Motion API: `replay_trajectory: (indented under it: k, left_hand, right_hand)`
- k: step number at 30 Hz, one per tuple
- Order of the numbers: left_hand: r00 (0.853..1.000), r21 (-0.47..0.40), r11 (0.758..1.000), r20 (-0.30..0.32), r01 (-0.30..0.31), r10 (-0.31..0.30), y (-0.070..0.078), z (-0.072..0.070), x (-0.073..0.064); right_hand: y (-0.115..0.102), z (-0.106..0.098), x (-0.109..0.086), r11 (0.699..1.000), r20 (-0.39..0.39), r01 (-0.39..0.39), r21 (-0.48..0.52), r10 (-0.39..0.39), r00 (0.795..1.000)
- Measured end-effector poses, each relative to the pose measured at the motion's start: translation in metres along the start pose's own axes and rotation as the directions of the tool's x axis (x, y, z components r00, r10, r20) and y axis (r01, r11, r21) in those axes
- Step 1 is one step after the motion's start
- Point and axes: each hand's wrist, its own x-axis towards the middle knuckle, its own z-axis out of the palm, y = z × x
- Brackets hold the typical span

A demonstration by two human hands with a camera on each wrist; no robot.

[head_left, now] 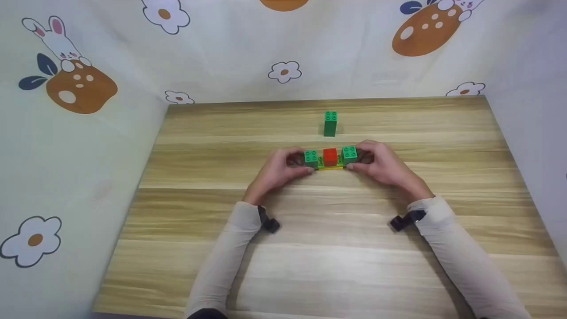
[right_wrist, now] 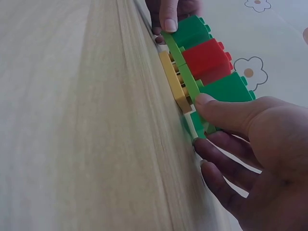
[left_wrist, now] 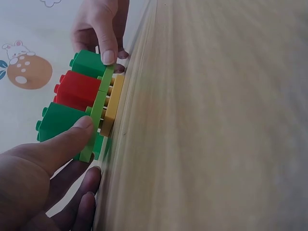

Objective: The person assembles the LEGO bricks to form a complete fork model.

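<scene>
Pinching light-green strip (left_wrist: 97,108) by both ends in fingers of left hand (head_left: 280,168) and right hand (head_left: 384,165) over yellow block (left_wrist: 111,107) on desk (head_left: 336,248), already topped with red block (left_wrist: 77,90) and green blocks (head_left: 349,153), seemingly not fully pressed down, leaving tall green block (head_left: 330,127) apart.

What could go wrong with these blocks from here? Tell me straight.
The yellow block could fit poorly: a gap shows between it and the light green strip. That strip has a seam beside the red block, so uneven pressure from the left hand and right hand might split it.
</scene>
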Motion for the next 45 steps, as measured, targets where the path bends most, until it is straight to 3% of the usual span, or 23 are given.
replay_trajectory:
  k: [10,34,45]
  left_hand:
    - [1.0,-0.029,1.0,0.01,-0.009,0.01,0.0001,-0.0007,-0.0012]
    - [0.999,-0.02,0.999,0.019,0.041,-0.04,0.0007,-0.0027,-0.003]
    - [1.0,-0.008,1.0,0.021,0.01,-0.01,-0.0027,-0.0024,-0.0006]
  right_hand:
    - [0.0003,0.0019,-0.0004,1.0,0.004,-0.006,0.026,0.006,1.0]
    - [-0.0006,0.0024,0.0007,0.999,0.003,-0.019,0.027,0.019,1.0]
    - [0.0014,0.0046,0.001,1.0,0.016,0.019,0.023,-0.019,1.0]
